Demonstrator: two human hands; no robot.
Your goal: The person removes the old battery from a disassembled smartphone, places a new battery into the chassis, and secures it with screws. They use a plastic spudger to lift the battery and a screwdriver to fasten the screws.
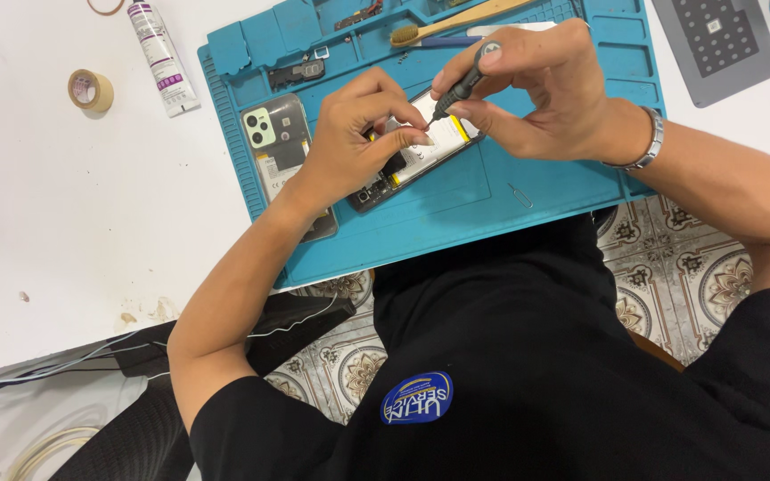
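Left of blue mat [456, 209], white purple-labelled tube [161, 55]

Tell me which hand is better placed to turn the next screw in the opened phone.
The right hand, probably: it holds the small screwdriver with the tip down on the opened phone. The left hand steadies the phone on the blue mat.

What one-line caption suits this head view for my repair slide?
Right hand works a screwdriver into an opened phone.

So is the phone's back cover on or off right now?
Off: the back cover lies beside the opened phone, whose battery is exposed on the blue mat.
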